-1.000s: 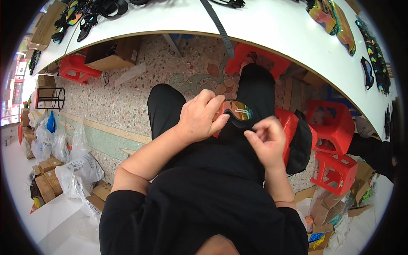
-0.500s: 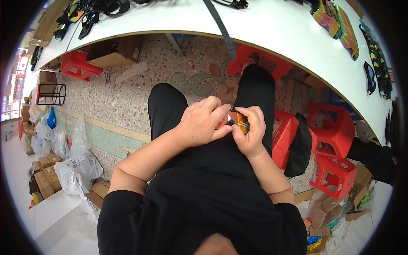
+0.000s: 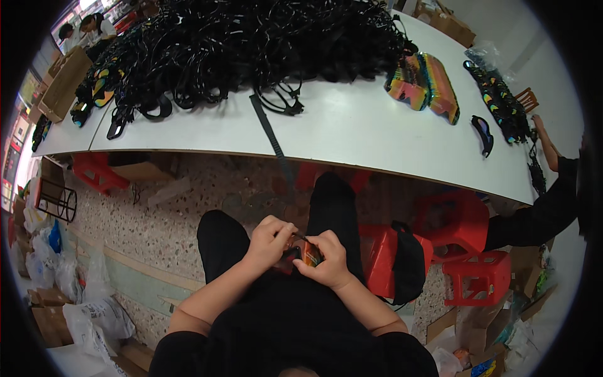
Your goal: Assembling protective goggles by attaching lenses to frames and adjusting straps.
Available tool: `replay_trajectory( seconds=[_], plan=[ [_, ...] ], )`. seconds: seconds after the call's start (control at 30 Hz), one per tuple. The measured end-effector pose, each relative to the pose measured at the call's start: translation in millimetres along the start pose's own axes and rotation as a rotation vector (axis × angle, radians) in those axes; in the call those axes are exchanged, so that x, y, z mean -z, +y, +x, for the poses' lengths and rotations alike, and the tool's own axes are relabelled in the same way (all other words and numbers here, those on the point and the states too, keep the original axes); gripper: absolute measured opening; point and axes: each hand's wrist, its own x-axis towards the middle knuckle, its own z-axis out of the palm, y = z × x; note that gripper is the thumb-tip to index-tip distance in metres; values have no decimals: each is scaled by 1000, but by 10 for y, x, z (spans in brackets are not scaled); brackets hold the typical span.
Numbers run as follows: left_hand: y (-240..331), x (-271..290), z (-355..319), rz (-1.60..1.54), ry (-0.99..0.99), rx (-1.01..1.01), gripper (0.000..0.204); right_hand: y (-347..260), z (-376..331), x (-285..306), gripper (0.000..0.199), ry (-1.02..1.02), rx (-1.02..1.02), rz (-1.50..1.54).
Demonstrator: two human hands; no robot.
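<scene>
Our left fingers (image 3: 280, 229) and right fingers (image 3: 323, 240) are pinched narrow on the goggles (image 3: 309, 254), over our lap before the bench's (image 3: 352, 136) near edge. A second ago the right fingers were off them; now both sides grip, so the piece is steadied for handling. Its mirrored lens shows orange-yellow against a dark frame, largely covered. Beyond, a black tangled pile (image 3: 314, 41) fills the bench's far side.

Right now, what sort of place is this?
Probably a small eyewear assembly workshop: a big heap of black straps or frames on a long white table, what look like rainbow-tinted lenses beside it, and goggles between the left hand and right hand.
</scene>
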Motion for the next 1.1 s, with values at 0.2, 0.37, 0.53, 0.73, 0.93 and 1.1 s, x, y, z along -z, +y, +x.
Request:
replay_trajectory(
  seconds=[0.2,0.37,0.53,0.73,0.93,1.1],
  plan=[
    [-467,267,160,-490,394,331,35,52,-34,28,36,145,-263,133],
    [-650,153,-210,126,16,254,45,78,-74,-88,37,182,-289,151],
    [-199,152,-232,-490,-421,332,85,-6,-79,-122,36,154,-327,155],
    [-62,-223,-236,-1092,-419,426,51,70,-174,-248,45,236,-332,212],
    [-84,-314,-280,-1241,-230,514,29,-96,-112,-246,53,231,-149,20],
    [-198,-250,-262,-1204,-158,494,34,-74,4,-189,55,96,0,-192]
  ],
)
